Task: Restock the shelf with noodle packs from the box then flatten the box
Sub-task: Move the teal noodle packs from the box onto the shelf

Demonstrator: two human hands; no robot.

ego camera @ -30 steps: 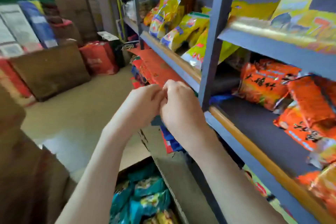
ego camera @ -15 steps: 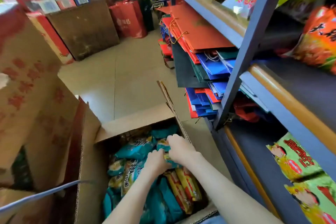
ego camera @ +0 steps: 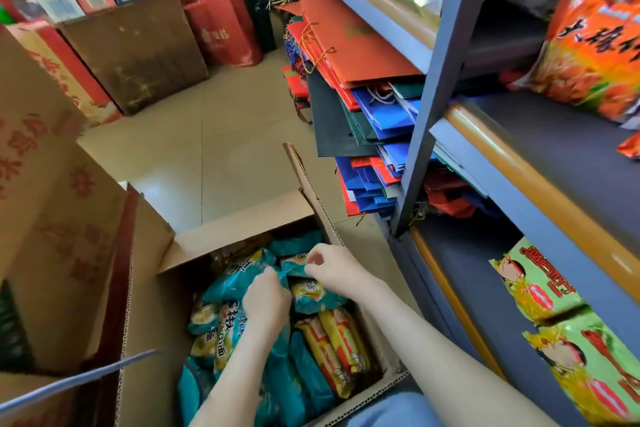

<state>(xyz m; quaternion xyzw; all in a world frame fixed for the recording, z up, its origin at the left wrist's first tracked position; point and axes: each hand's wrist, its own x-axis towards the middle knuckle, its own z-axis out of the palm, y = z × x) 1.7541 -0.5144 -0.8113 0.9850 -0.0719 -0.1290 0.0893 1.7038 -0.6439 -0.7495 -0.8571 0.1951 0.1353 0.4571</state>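
An open cardboard box (ego camera: 239, 229) stands on the floor in front of me, full of teal noodle packs (ego camera: 235, 282) with a few yellow packs (ego camera: 332, 347) near its right side. Both my hands are down inside it. My left hand (ego camera: 265, 300) has its fingers curled on the edge of a teal pack. My right hand (ego camera: 330, 269) pinches the top of another teal pack (ego camera: 311, 295) beside it. To the right stands the blue metal shelf (ego camera: 519, 204), with orange packs (ego camera: 588, 62) on a middle level and green packs (ego camera: 561, 329) lower down.
Stacked red, blue and dark green paper bags (ego camera: 360, 87) lie on the shelf's left section. Closed cardboard boxes (ego camera: 52, 218) rise at my left, and a brown board (ego camera: 135, 45) and red bags (ego camera: 225, 28) stand at the back. Beige tiled floor (ego camera: 214, 149) lies between.
My view dropped from the shelf to the box. My hands moved from chest height by the shelf post down into the box and took hold of teal packs.
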